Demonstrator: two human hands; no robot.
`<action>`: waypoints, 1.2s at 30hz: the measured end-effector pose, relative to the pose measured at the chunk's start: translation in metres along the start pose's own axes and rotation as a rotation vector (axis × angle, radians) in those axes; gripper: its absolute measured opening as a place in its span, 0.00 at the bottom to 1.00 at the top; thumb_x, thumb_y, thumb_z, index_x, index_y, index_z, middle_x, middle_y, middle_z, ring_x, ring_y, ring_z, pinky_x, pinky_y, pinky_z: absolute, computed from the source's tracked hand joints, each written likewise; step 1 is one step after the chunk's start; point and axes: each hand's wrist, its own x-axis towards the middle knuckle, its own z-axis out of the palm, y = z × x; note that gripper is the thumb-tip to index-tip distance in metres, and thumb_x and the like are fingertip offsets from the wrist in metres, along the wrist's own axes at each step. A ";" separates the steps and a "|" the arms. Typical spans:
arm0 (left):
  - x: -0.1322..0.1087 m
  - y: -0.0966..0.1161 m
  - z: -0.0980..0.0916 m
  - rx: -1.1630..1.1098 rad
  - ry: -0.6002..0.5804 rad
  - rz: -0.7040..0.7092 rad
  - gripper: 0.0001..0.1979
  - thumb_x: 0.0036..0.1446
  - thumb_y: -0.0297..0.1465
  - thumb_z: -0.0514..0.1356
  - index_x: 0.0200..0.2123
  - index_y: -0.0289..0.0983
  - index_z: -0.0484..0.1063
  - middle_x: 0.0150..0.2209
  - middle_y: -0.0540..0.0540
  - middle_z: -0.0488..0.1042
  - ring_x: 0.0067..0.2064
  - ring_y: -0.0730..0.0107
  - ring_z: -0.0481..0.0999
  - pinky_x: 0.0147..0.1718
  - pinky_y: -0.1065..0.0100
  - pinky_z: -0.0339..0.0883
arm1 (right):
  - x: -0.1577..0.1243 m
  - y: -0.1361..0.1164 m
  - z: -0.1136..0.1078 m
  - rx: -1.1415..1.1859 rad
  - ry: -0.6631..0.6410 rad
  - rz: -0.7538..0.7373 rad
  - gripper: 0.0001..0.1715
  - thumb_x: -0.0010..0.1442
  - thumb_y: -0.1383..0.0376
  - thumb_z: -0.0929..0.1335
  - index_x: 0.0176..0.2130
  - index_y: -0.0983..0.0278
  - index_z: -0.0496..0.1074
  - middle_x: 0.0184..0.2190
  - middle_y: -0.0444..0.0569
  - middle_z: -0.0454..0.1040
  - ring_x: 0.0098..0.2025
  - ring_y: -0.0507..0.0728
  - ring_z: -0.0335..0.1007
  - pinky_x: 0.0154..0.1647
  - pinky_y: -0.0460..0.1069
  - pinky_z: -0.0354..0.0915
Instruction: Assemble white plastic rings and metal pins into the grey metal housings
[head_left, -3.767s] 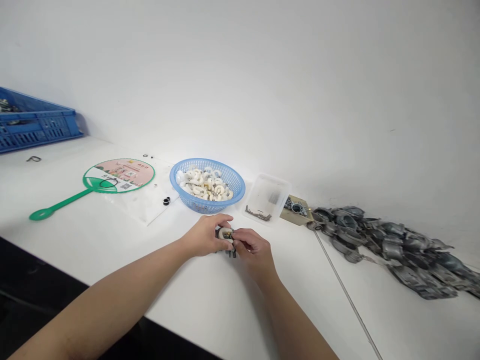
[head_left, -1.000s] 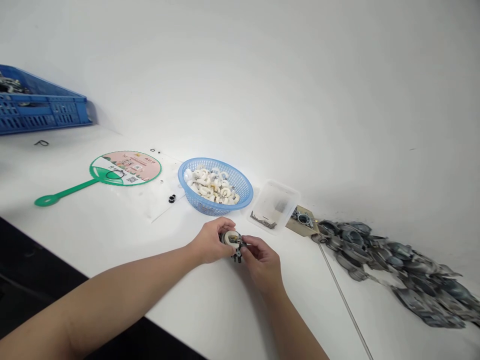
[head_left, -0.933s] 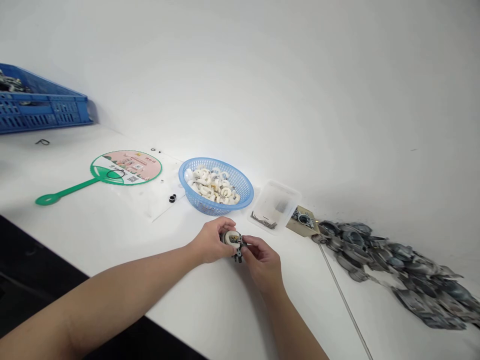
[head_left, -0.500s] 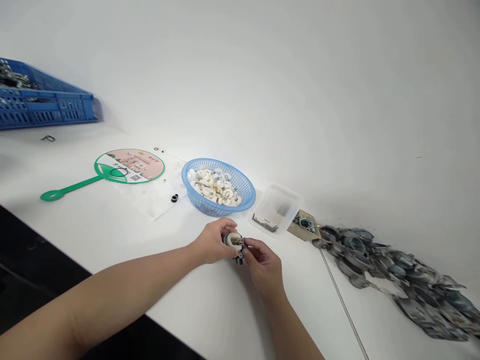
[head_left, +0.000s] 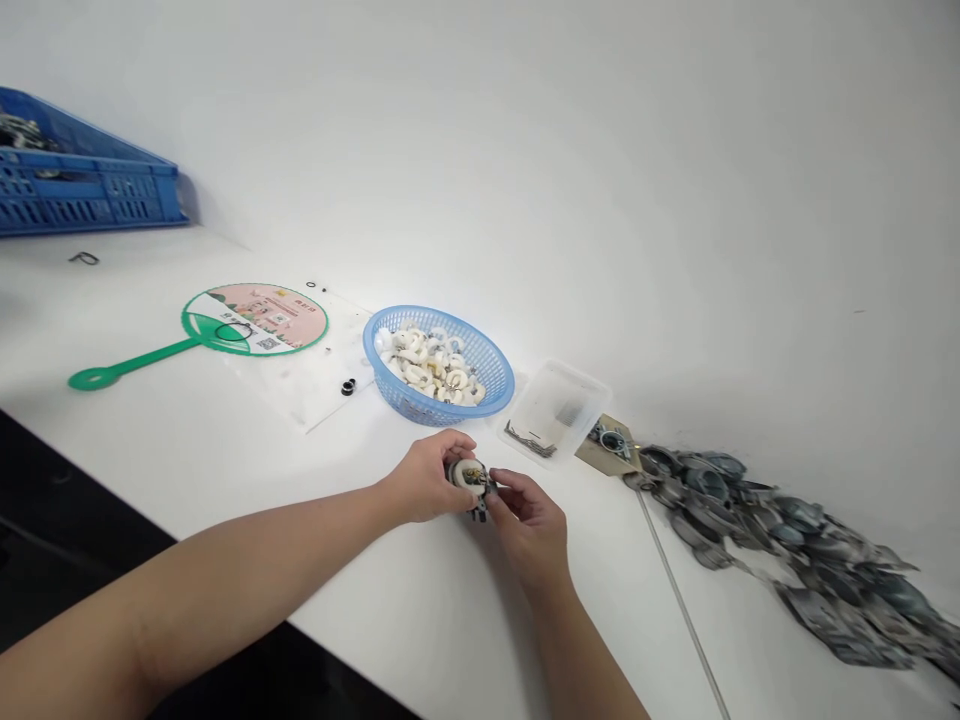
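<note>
My left hand (head_left: 426, 478) and my right hand (head_left: 527, 520) meet just above the white table (head_left: 225, 470), both closed on one small part (head_left: 470, 478). That part has a cream ring-shaped piece on a dark metal body with a brass bit in its middle. Left fingers wrap it from the left; right fingertips pinch it from the right. Just beyond the hands stands a blue mesh basket (head_left: 480, 395) full of cream ring pieces (head_left: 429, 364).
A clear plastic tray (head_left: 556, 408) with thin metal pins lies right of the basket, then a brown card (head_left: 606, 447) and a long heap of grey metal castings (head_left: 795, 530). A green hand fan (head_left: 225, 328), a plastic bag and a blue crate (head_left: 82, 185) lie left.
Both hands stay on the small part in the same spot. My fingers shift slightly on it; the view has drifted a little.
</note>
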 end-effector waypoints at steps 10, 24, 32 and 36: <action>-0.004 0.004 0.002 -0.024 0.018 -0.060 0.31 0.34 0.21 0.67 0.46 0.34 0.64 0.42 0.41 0.71 0.40 0.65 0.72 0.38 0.64 0.68 | 0.027 -0.006 -0.031 -0.464 0.316 0.087 0.20 0.55 0.55 0.65 0.42 0.66 0.72 0.30 0.51 0.76 0.31 0.56 0.72 0.33 0.49 0.68; -0.001 0.000 0.004 -0.041 0.010 -0.047 0.30 0.33 0.21 0.67 0.45 0.34 0.66 0.41 0.40 0.71 0.39 0.65 0.73 0.37 0.65 0.69 | 0.123 0.000 -0.050 -1.166 -0.254 0.111 0.17 0.46 0.70 0.66 0.38 0.59 0.75 0.37 0.48 0.76 0.40 0.58 0.69 0.30 0.46 0.54; 0.001 0.001 0.004 -0.041 0.012 -0.027 0.29 0.34 0.21 0.67 0.44 0.34 0.67 0.42 0.40 0.71 0.40 0.63 0.72 0.38 0.63 0.68 | 0.125 0.013 -0.052 -1.198 -0.302 0.062 0.16 0.50 0.71 0.63 0.36 0.59 0.76 0.35 0.46 0.76 0.36 0.55 0.68 0.28 0.45 0.51; 0.001 0.003 0.005 -0.031 0.005 -0.026 0.29 0.33 0.20 0.67 0.44 0.34 0.67 0.41 0.40 0.72 0.40 0.64 0.72 0.37 0.64 0.69 | 0.128 0.012 -0.055 -1.183 -0.322 0.033 0.14 0.49 0.72 0.63 0.31 0.61 0.75 0.30 0.46 0.76 0.33 0.53 0.68 0.27 0.45 0.51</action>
